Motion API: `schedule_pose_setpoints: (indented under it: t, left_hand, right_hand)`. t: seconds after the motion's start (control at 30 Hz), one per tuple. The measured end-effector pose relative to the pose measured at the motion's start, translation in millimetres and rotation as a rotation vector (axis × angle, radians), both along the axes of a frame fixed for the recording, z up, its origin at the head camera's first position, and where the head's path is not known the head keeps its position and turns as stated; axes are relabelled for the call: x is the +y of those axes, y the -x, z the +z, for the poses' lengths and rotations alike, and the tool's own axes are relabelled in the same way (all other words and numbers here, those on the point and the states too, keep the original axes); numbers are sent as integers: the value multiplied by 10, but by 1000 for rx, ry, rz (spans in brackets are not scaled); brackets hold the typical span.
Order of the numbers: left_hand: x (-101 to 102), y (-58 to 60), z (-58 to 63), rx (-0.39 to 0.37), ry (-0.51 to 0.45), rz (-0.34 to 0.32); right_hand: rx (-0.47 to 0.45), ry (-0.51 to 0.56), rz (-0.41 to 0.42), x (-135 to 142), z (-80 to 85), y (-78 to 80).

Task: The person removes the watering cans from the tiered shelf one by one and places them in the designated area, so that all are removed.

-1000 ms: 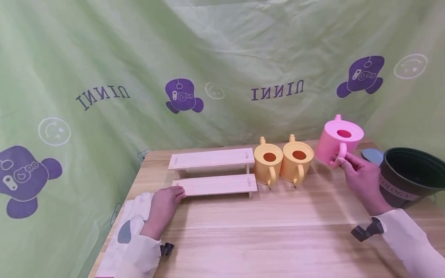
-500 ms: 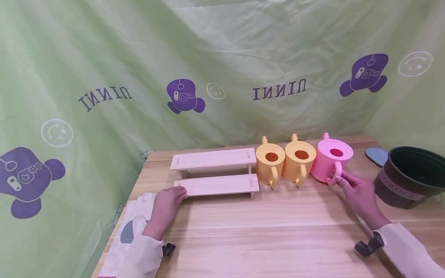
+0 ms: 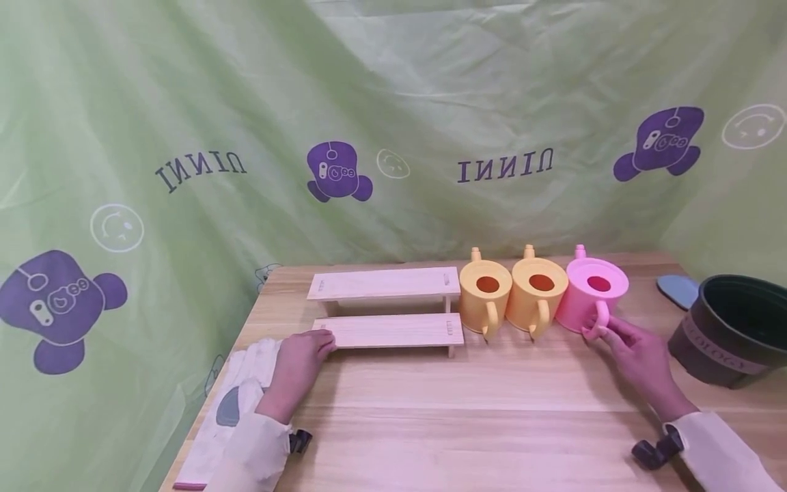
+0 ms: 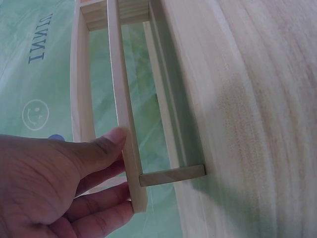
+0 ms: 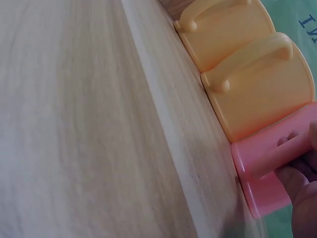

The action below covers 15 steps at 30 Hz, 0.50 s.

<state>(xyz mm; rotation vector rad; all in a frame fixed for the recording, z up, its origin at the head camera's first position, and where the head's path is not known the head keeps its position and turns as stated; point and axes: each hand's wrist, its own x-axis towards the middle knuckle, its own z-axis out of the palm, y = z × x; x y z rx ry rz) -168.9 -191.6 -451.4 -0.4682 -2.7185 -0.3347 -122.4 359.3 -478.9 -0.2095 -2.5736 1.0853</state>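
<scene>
A pink watering can (image 3: 592,294) stands upright on the table at the right end of a row, touching the yellow watering can (image 3: 537,290) beside it. My right hand (image 3: 639,359) holds the pink can by its handle, fingers curled round it in the right wrist view. Another yellow watering can (image 3: 484,297) stands to the left, close to a two-tier wooden shelf (image 3: 387,331). At the shelf's front left corner, my left hand (image 3: 299,365) pinches the lower board, its thumb (image 4: 115,136) on one face and the fingers at the other side and end.
A dark green plant pot (image 3: 719,352) stands at the right, with a blue-grey flat oval piece (image 3: 678,290) behind it. White cloth gloves (image 3: 246,372) lie by the table's left edge. A green printed curtain (image 3: 393,82) hangs behind the table.
My right hand has brought the pink watering can down and left, from above the table to standing beside the yellow one. The left hand has stayed on the shelf.
</scene>
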Motion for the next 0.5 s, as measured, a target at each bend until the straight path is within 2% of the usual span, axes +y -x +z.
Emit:
schedule_pose_setpoints:
  t: [0.3,0.4,0.5]
  left_hand:
    - [5,31,-17,-9,2,5]
    - [6,13,-16,-15,14,8]
    - [7,-11,-24,-6,11,-7]
  right_hand:
    - [-16,-2,7,16,-14,13]
    - [-27,-33,-25,-1,15,-33]
    - [45,-55,-81,-55,77,-145]
